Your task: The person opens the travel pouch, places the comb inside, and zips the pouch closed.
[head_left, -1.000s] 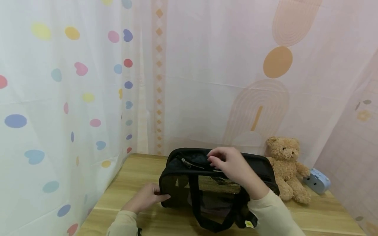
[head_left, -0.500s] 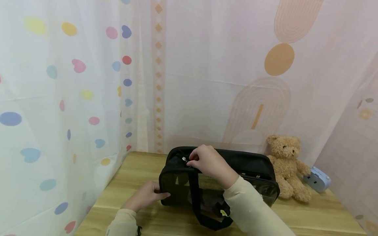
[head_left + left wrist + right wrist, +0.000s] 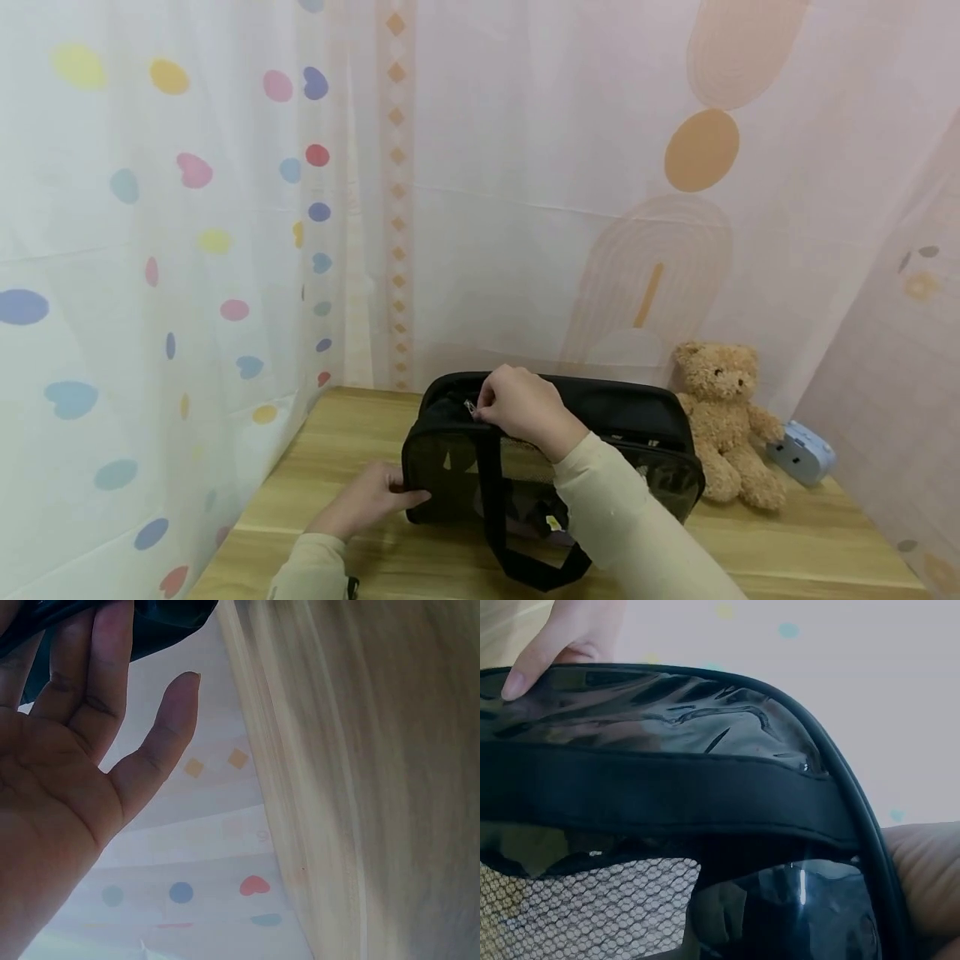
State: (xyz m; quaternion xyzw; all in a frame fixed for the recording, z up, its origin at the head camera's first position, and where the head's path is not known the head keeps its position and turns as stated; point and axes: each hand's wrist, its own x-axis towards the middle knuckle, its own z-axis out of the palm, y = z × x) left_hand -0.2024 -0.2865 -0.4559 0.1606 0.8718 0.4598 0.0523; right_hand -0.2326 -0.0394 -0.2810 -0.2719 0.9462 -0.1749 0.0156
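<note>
A black bag (image 3: 615, 400) with clear plastic and mesh panels stands on the wooden table. At its top left end, my right hand (image 3: 525, 408) pinches the zipper pull (image 3: 470, 407), most of it hidden by the fingers. My left hand (image 3: 371, 500) holds the bag's left end, thumb on the front panel and fingers round the side. In the right wrist view the left thumb (image 3: 525, 679) lies on the shiny plastic. The left wrist view shows the left hand (image 3: 60, 787) with its fingertips at the dark bag. A strap handle (image 3: 491, 492) droops down the front.
A tan teddy bear (image 3: 723, 417) sits by the bag's right end, with a light blue box-shaped object (image 3: 801, 452) beside it. Patterned curtains (image 3: 487, 250) enclose the back and sides of the table (image 3: 810, 550).
My right hand has moved left along the bag's top and come down onto the zipper pull, which lay uncovered a second ago. The left hand stays at the bag's end.
</note>
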